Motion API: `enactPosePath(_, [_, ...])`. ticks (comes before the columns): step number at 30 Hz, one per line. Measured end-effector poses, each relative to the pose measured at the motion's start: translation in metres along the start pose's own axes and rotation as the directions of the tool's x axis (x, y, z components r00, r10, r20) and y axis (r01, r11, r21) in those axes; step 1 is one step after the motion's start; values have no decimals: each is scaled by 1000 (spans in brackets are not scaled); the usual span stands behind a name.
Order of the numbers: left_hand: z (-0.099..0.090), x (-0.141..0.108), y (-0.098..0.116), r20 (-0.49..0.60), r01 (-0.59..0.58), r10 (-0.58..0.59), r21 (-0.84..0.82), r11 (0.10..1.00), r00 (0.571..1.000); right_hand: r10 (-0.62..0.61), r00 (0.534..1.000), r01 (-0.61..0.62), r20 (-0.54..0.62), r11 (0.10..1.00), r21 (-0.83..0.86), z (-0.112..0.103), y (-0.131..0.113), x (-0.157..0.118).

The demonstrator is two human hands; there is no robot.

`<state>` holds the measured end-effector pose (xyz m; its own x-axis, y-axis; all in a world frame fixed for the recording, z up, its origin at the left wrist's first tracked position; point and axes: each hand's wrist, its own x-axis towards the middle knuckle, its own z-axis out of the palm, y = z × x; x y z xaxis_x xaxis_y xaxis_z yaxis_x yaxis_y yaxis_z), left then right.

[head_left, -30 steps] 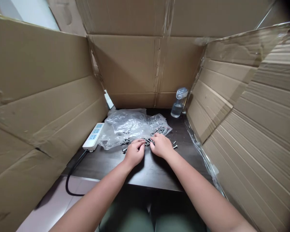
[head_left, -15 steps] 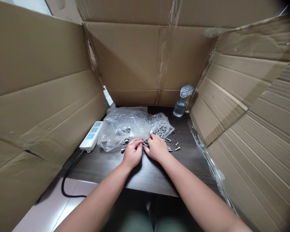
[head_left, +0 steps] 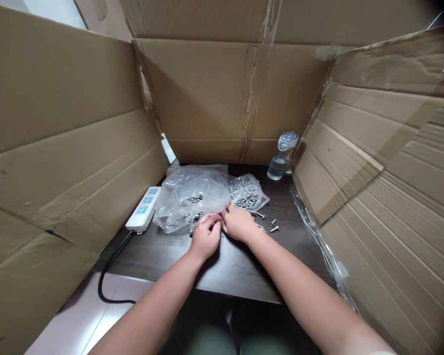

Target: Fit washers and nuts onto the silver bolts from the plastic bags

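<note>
Loose bolts point(head_left: 275, 229) lie just in front of the small clear bag point(head_left: 253, 182), likely for reach. Left hand point(head_left: 207, 237) and right hand point(head_left: 239, 223) meet front-left of it, curled; I can't tell either grip's opening or hold.

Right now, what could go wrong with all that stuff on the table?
The loose screws lie beside the right hand, so a bump might scatter them. The left hand is close to the big bag, so a snag could perhaps drag it. And the cord droops off the table, so catching it might tug the power strip.
</note>
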<state>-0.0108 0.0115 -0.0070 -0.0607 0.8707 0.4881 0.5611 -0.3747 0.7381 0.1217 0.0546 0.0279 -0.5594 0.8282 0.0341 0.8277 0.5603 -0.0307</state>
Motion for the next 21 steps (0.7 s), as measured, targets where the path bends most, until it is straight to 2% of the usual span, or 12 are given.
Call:
enactPosePath(3, [1, 0, -1, 3, -3, 3, 4, 1000, 1000, 4, 998, -3, 55, 1000, -18, 3, -1, 3])
enactPosePath(7, [1, 0, -1, -6, -1, 1, 7, 1000, 1000, 15, 997, -14, 70, 1000, -25, 5, -2, 7])
enactPosePath(16, [2, -3, -4, -1, -8, 8, 36, 999, 1000, 0, 999, 0, 43, 1000, 0, 11, -1, 3])
enactPosePath(21, [0, -5, -2, -24, -40, 41, 56, 998, 999, 25, 1000, -25, 6, 998, 59, 11, 10, -1])
